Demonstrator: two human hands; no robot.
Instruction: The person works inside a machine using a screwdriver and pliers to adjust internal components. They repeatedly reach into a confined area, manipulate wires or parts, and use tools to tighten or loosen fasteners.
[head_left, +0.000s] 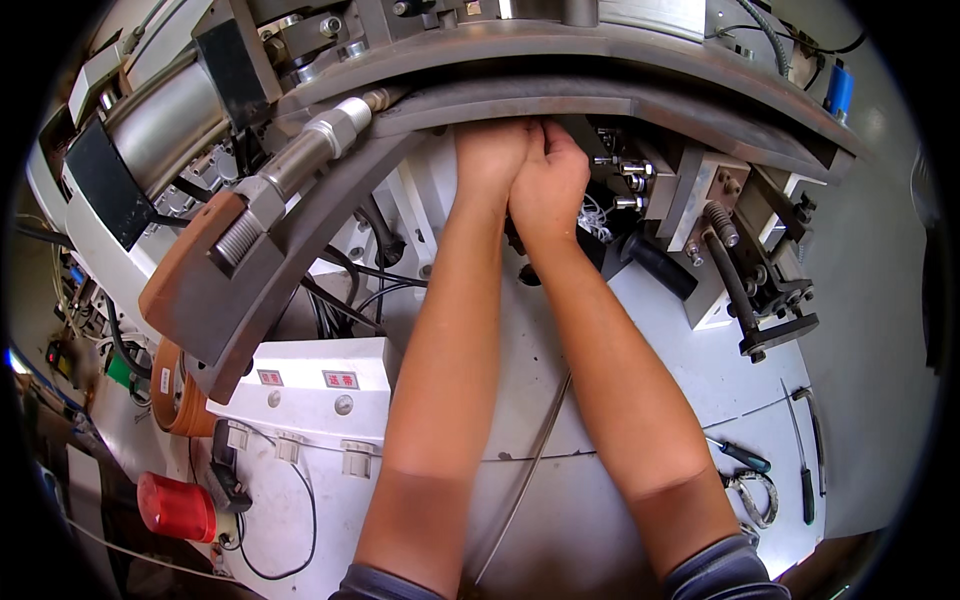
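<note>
Both my arms reach forward into a large grey machine. My left hand [489, 155] and my right hand [549, 180] press side by side under a curved dark steel beam [600, 100], and their fingertips are hidden beneath its edge. What the fingers touch or hold is out of sight. Just right of my right hand are several bolts [630, 180] and a black handle [660, 265].
A threaded rod with a silver cylinder [300, 160] runs through a rusty bracket [190, 285] at left. A white box [310, 375] and a red lamp [177, 507] lie lower left. Screwdrivers [745, 457] and a metal clip [755, 495] rest on the grey plate [720, 380] at right.
</note>
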